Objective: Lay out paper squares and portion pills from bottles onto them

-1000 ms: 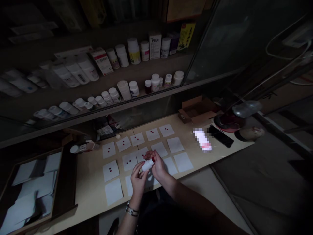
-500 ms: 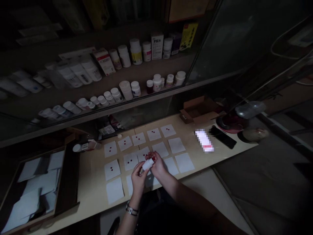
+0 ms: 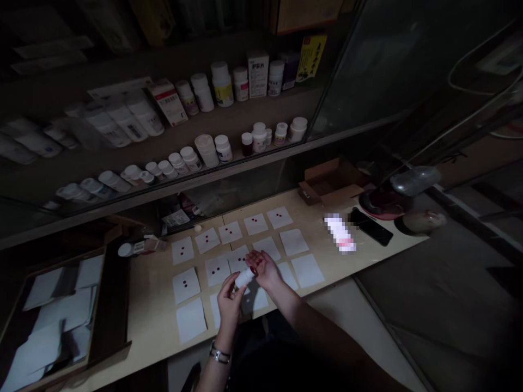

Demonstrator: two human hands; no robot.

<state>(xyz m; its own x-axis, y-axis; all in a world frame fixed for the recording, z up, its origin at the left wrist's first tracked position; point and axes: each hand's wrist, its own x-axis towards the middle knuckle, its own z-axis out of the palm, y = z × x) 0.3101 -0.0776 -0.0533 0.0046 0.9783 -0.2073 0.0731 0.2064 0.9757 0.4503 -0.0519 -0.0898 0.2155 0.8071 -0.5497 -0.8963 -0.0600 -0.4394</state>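
Note:
My left hand (image 3: 229, 299) is closed around a small white pill bottle (image 3: 244, 278), tilted with its uncapped mouth toward my right hand. Red tablets show at the mouth. My right hand (image 3: 265, 271) lies palm up beside the mouth, fingers stretched out and slightly cupped, with a little red on the palm that looks like tablets. Under and around both hands, white paper squares (image 3: 307, 271) are laid in rows on the table (image 3: 151, 305). Several squares carry pairs of red tablets (image 3: 185, 283); others are bare. My forearms and the bottle hide some squares.
A white cap (image 3: 198, 228) lies behind the back row. At left is an open drawer (image 3: 108, 305) with paper sheets. To the right are a lit phone (image 3: 340, 234), a dark phone (image 3: 371, 227) and an open cardboard box (image 3: 330, 182). Shelves of medicine bottles (image 3: 223, 148) stand behind.
My right hand has opened out flatter, showing its palm, and the bottle's mouth with red tablets shows more plainly. My left hand still holds the bottle. The view has shifted slightly.

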